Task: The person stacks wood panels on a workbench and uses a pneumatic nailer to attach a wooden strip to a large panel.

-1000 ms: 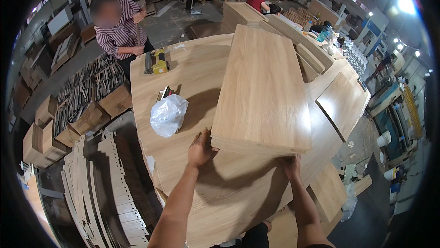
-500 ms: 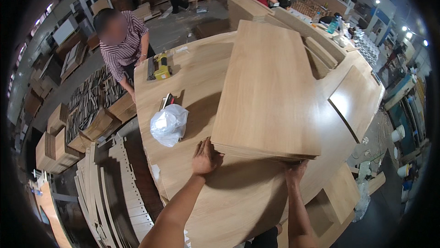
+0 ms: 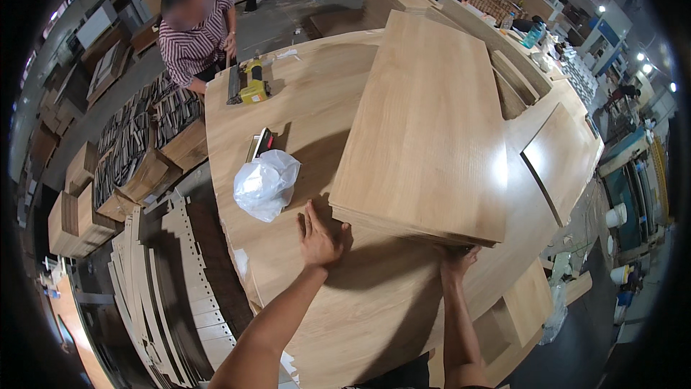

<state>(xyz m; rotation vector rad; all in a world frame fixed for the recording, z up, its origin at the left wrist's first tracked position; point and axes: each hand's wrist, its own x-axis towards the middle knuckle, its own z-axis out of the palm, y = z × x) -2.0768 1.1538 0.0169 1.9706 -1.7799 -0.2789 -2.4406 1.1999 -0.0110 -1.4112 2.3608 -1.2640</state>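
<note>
Wood-grain panels (image 3: 421, 130), pale tan and flat, form a neat rectangular stack just beyond both hands, thin layers showing along the near edge. Beneath them a broad worktable (image 3: 389, 310) of similar grain spreads around both hands. Just beyond the left hand sits a crumpled translucent plastic bag (image 3: 267, 185); farther past it lies a yellow power tool (image 3: 253, 90). Well beyond that hand, leftward, a person in a striped shirt (image 3: 193, 47) stands near cartons (image 3: 180, 146). The left hand (image 3: 320, 243), fingers spread apart, grips nothing beside the stack's near left corner. The right hand (image 3: 458, 263) meets the near right edge, fingers partly hidden; I cannot tell whether it is clamped.
</note>
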